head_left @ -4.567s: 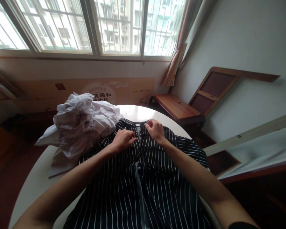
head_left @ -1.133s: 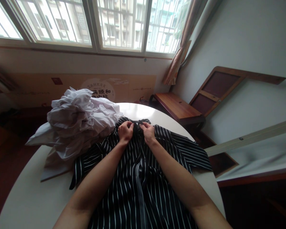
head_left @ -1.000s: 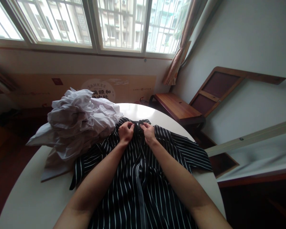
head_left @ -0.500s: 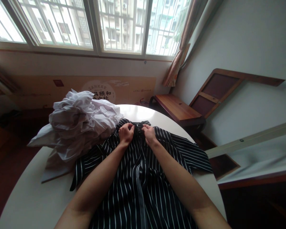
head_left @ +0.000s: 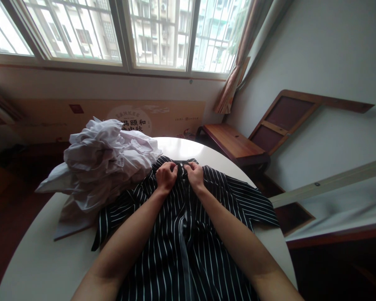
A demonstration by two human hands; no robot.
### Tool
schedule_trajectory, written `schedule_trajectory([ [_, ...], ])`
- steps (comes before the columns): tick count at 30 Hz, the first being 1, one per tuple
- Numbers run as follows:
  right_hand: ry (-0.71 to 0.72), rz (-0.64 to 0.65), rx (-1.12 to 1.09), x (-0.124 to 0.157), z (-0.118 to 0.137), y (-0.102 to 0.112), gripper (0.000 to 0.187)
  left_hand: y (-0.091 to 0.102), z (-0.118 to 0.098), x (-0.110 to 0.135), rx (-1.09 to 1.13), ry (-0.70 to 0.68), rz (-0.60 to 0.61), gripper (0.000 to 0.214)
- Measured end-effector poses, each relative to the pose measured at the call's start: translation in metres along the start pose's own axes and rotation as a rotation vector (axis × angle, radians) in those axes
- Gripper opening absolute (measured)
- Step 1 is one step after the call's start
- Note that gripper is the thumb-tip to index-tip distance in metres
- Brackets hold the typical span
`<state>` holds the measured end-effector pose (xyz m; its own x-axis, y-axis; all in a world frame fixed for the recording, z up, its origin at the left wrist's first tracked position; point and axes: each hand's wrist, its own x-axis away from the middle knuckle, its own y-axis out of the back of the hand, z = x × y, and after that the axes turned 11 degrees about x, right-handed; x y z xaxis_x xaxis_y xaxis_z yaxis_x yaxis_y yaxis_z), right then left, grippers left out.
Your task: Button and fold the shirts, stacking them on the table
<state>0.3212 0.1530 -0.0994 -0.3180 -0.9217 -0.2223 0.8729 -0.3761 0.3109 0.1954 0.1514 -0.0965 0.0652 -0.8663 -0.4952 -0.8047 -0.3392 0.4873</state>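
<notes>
A black shirt with white stripes [head_left: 162, 251] lies spread on the round white table [head_left: 27, 255], its collar toward the far edge and its sleeves out to both sides. At the collar, my left hand [head_left: 167, 175] is closed, pinching the left front edge. My right hand [head_left: 194, 175] pinches the opposite edge beside it, thumb and forefinger together. The two hands are a small gap apart. Any button between the fingers is too small or hidden to make out. Lower down, the shirt's front hangs partly apart, showing a grey inner strip.
A heap of crumpled white clothes [head_left: 103, 163] sits on the table to the left, touching the striped shirt. Beyond the table's far right edge stands a wooden bench [head_left: 234, 142]. A printed cardboard panel [head_left: 175, 110] leans under the barred window [head_left: 159, 37].
My right hand has shifted slightly left at the collar, its fingers turning inward. The left hand stays nearly in place, and the shirt lies as before.
</notes>
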Motion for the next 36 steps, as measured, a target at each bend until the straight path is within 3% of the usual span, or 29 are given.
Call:
schedule_trajectory([
  [9, -0.105, 0.111, -0.286, -0.002, -0.002, -0.004, 0.02, -0.002, 0.003, -0.001, 0.066, -0.012, -0.049, 0.015],
  [14, -0.158, 0.111, -0.389, -0.001, 0.002, -0.003, 0.018, -0.002, 0.003, -0.002, 0.082, -0.014, -0.053, 0.014],
  [17, -0.097, 0.086, -0.272, 0.001, 0.005, -0.001, 0.021, -0.002, 0.003, -0.002, 0.084, -0.024, -0.061, 0.014],
  [22, 0.163, -0.09, 0.205, 0.009, 0.015, 0.002, 0.018, -0.002, 0.002, -0.001, 0.067, -0.039, -0.06, 0.015],
  [25, 0.194, -0.099, 0.336, 0.012, 0.02, 0.001, 0.014, -0.002, 0.002, -0.001, 0.061, -0.059, -0.056, 0.013],
  [36, 0.086, 0.04, 0.164, -0.001, 0.006, -0.005, 0.02, -0.003, 0.008, 0.002, -0.021, -0.202, -0.024, 0.014],
])
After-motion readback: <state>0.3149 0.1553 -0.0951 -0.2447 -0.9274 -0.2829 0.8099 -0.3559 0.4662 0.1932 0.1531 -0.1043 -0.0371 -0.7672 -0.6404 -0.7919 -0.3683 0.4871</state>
